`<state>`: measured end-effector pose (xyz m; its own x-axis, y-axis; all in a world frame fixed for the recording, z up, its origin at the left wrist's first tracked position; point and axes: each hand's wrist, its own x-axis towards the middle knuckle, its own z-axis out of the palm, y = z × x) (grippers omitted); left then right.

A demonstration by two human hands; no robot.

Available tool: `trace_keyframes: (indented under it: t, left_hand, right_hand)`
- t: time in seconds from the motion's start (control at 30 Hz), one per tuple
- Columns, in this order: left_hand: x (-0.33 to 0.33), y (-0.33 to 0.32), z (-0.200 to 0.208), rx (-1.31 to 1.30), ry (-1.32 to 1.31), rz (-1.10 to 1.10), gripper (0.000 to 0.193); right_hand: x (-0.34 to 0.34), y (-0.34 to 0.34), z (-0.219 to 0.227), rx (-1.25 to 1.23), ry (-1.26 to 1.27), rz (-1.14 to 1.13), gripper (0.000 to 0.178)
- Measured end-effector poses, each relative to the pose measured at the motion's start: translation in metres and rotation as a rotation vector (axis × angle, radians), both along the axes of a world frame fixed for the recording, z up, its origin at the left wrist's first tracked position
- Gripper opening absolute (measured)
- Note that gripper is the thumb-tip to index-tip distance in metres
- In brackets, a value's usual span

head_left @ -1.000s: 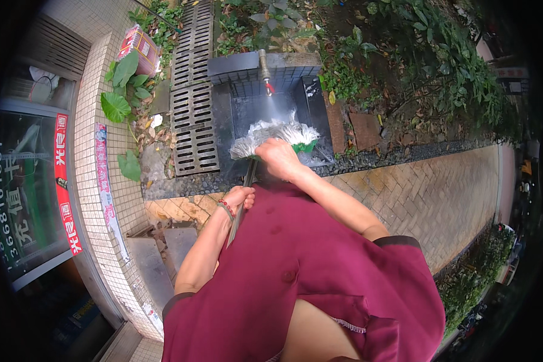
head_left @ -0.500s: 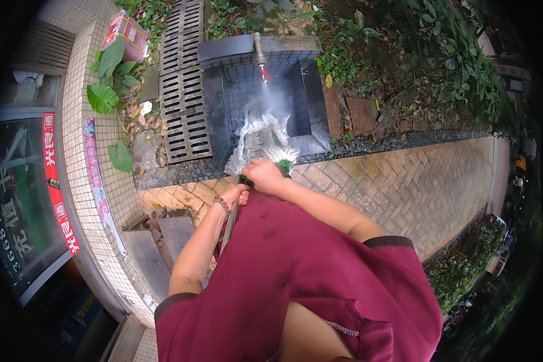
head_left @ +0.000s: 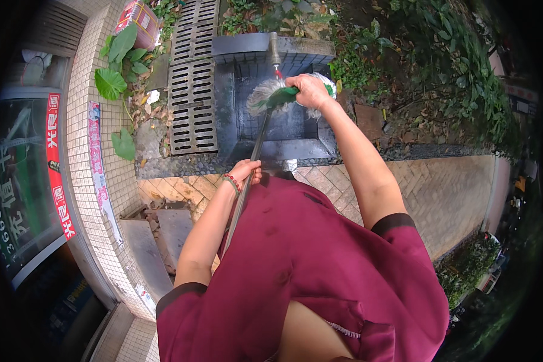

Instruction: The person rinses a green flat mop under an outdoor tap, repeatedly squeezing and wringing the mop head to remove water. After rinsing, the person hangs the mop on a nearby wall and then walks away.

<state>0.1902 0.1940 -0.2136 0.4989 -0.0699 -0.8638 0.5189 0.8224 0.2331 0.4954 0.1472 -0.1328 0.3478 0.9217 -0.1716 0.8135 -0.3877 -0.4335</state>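
Note:
A mop (head_left: pixel 257 145) with a grey metal pole, a green head and white strands reaches from beside my body out over a dark tiled basin (head_left: pixel 225 114). Around the pole, just short of the basin's near edge, my left hand (head_left: pixel 245 173) is closed. My right hand (head_left: pixel 311 92) is stretched far forward and closed on the green part of the mop head. White strands hang on both sides of it, over the basin. The head is just below a metal tap (head_left: pixel 275 53) with a red handle. The strands and my hand partly hide the tap's outlet.
Left of the basin runs a slotted drain grate (head_left: pixel 192 108). A tiled wall (head_left: pixel 111 199) stands farther left, with a pink wrapped box (head_left: pixel 140 25) near broad-leaved plants. Brick paving (head_left: pixel 416 181) stretches right, and loose slabs (head_left: pixel 175 232) lie near my left elbow.
My right hand has moved forward and right, carrying the mop head from the basin's near edge up to the tap. My left hand stays on the pole. Less water spray shows now.

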Motion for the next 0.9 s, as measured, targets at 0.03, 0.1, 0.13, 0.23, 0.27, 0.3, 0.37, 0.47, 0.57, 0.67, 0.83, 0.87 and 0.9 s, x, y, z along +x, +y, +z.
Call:
trace_keyframes:
  t: [0.03,0.1,0.13,0.23,0.27,0.3,0.37,0.47,0.57,0.67,0.83,0.87,0.9]
  left_hand:
    - [0.003,0.000,-0.002,0.013,-0.002,0.003,0.012]
    - [0.004,0.000,-0.006,0.010,0.000,0.026,0.010]
    - [0.003,0.000,-0.008,-0.003,-0.002,0.042,0.010]
    - [-0.004,-0.002,-0.016,-0.043,0.036,0.090,0.012]
    - [-0.007,-0.002,-0.018,-0.054,0.034,0.102,0.011]
    - [-0.010,-0.003,-0.021,-0.059,0.044,0.115,0.011]
    - [-0.017,-0.004,-0.026,-0.110,0.030,0.131,0.012]
    - [-0.032,-0.008,-0.029,-0.211,-0.010,0.112,0.014]
    - [-0.047,-0.020,-0.023,-0.212,0.078,0.078,0.011]
    - [-0.055,-0.032,-0.011,-0.183,0.142,0.066,0.010]
    - [-0.040,-0.040,0.025,-0.103,0.128,0.033,0.014]
    - [-0.035,-0.041,0.036,-0.078,0.113,0.030,0.015]
    - [-0.030,-0.041,0.047,-0.052,0.076,-0.005,0.008]
  right_hand:
    - [0.010,0.005,0.001,-0.007,-0.001,0.003,0.024]
    - [0.019,0.014,0.002,-0.047,0.008,0.003,0.025]
    - [0.019,0.019,0.002,-0.070,0.015,-0.001,0.026]
    - [-0.004,0.023,-0.001,0.076,0.019,0.025,0.023]
    - [-0.014,0.023,-0.002,0.091,0.005,0.039,0.019]
    - [-0.027,0.022,-0.004,0.106,0.009,0.052,0.019]
    - [-0.059,0.015,-0.009,0.161,0.012,0.078,0.019]
    - [-0.118,-0.005,-0.022,0.250,0.028,0.116,0.018]
    - [-0.182,-0.035,-0.035,0.219,0.153,0.132,0.019]
    - [-0.219,-0.061,-0.044,0.104,0.296,0.150,0.024]
    - [-0.180,-0.076,-0.034,0.163,0.310,-0.056,0.029]
    - [-0.155,-0.078,-0.027,0.219,0.278,-0.161,0.029]
    - [-0.128,-0.085,-0.018,0.369,0.221,-0.298,0.028]
